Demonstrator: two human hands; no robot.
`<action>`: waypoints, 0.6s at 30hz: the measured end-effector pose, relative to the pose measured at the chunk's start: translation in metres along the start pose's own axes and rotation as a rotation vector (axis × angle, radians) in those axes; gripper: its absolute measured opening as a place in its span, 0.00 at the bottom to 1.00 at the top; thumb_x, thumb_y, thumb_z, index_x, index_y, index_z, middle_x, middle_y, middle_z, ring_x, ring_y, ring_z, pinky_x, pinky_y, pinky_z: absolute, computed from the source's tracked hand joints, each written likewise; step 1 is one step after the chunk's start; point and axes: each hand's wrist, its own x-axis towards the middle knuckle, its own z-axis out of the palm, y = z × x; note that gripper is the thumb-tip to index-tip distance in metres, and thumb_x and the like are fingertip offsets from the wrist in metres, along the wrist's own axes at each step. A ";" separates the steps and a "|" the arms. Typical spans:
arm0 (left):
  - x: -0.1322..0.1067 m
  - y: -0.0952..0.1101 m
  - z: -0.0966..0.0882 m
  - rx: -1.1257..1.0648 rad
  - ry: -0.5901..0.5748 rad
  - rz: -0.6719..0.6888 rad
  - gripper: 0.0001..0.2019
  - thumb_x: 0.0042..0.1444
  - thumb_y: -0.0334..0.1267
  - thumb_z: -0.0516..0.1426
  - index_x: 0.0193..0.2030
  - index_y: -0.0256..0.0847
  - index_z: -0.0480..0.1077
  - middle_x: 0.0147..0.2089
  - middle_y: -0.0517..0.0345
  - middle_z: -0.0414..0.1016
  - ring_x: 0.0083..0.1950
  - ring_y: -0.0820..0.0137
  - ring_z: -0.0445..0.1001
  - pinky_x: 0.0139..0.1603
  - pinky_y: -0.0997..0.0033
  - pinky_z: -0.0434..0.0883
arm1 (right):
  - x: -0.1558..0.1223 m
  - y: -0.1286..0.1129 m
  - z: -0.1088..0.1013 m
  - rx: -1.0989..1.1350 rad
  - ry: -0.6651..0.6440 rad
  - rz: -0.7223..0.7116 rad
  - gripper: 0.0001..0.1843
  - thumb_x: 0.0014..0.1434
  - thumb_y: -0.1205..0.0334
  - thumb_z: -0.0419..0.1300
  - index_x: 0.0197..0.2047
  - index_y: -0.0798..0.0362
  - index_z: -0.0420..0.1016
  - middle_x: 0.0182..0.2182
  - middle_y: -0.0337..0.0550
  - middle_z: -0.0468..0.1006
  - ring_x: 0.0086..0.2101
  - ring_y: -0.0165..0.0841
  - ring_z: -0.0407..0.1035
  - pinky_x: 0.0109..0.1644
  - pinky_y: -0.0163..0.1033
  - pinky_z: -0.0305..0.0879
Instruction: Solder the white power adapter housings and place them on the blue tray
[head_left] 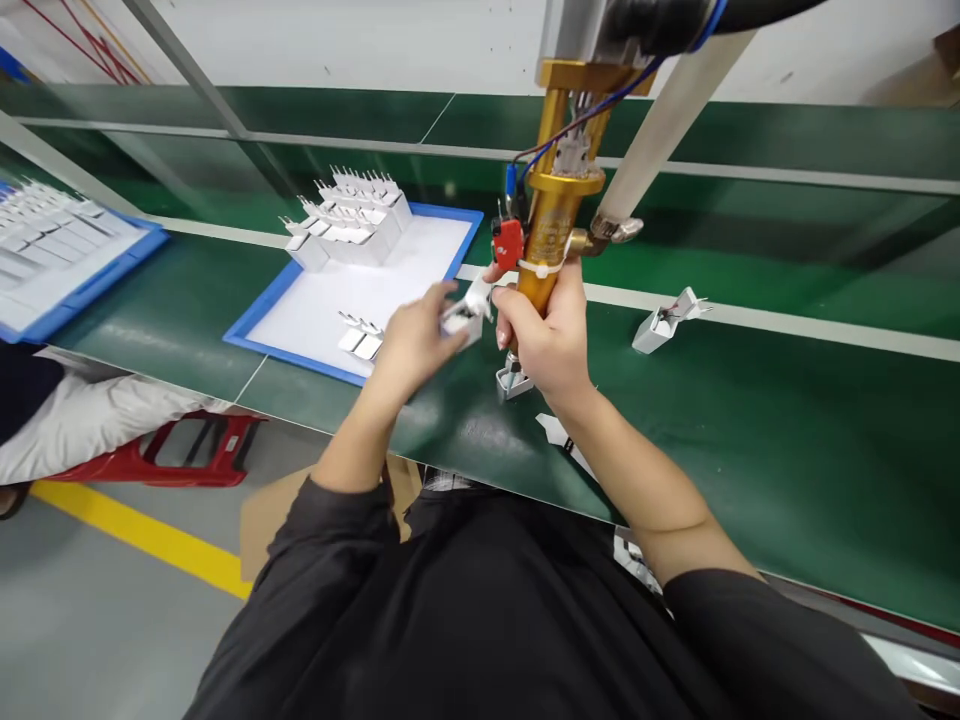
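Observation:
My right hand (555, 330) is wrapped round a gold cylindrical tool (550, 225) that hangs upright, with a red switch (508, 243) strapped to its side. Just left of it, my left hand (416, 340) pinches a small white plastic box (471, 308), blurred by motion. Under the tool's tip, another small white box (514, 381) sits on the green bench (750, 440). Whether the tip touches it I cannot tell. A white strip-like piece (559, 437) lies close to my right forearm, partly covered by it.
A blue-rimmed tray (259, 315) carries several white boxes (356, 225) with wires sticking up. Another blue-rimmed tray (90, 275) of boxes stands far left, near a seated person's leg (97, 415). One open white box (664, 322) stands right. A black hose (697, 22) hangs above.

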 end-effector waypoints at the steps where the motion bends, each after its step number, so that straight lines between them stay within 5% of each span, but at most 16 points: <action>1: -0.027 -0.005 0.002 0.017 -0.018 -0.032 0.29 0.52 0.42 0.63 0.61 0.44 0.63 0.47 0.53 0.80 0.41 0.64 0.78 0.42 0.67 0.72 | 0.000 0.000 0.000 0.004 -0.007 -0.008 0.12 0.56 0.65 0.57 0.42 0.48 0.60 0.36 0.35 0.72 0.30 0.23 0.65 0.33 0.33 0.64; 4: -0.093 -0.016 0.015 -0.009 -0.048 -0.080 0.26 0.54 0.45 0.63 0.59 0.45 0.65 0.45 0.54 0.81 0.40 0.64 0.79 0.40 0.67 0.74 | -0.001 -0.002 0.000 0.007 -0.037 -0.028 0.11 0.56 0.66 0.56 0.42 0.48 0.60 0.35 0.34 0.72 0.27 0.21 0.63 0.29 0.32 0.62; 7: -0.124 -0.023 0.031 -0.047 0.016 -0.003 0.30 0.56 0.45 0.61 0.64 0.47 0.58 0.54 0.50 0.76 0.50 0.63 0.77 0.48 0.63 0.75 | -0.003 -0.004 0.000 0.016 -0.061 -0.011 0.11 0.57 0.67 0.55 0.42 0.47 0.58 0.33 0.31 0.71 0.20 0.18 0.58 0.23 0.31 0.59; 12: -0.118 -0.025 0.041 -0.060 -0.034 0.344 0.28 0.60 0.35 0.57 0.66 0.55 0.58 0.75 0.49 0.44 0.65 0.59 0.67 0.59 0.56 0.72 | -0.007 -0.009 0.002 0.014 -0.070 0.014 0.11 0.58 0.67 0.54 0.42 0.46 0.56 0.36 0.31 0.73 0.18 0.17 0.57 0.20 0.30 0.57; 18: -0.116 -0.035 0.049 -0.170 0.048 0.120 0.22 0.56 0.44 0.61 0.57 0.44 0.67 0.71 0.44 0.55 0.62 0.57 0.69 0.55 0.60 0.74 | -0.012 -0.010 0.004 0.011 -0.092 -0.009 0.12 0.58 0.65 0.55 0.43 0.46 0.56 0.36 0.32 0.73 0.19 0.17 0.58 0.21 0.29 0.59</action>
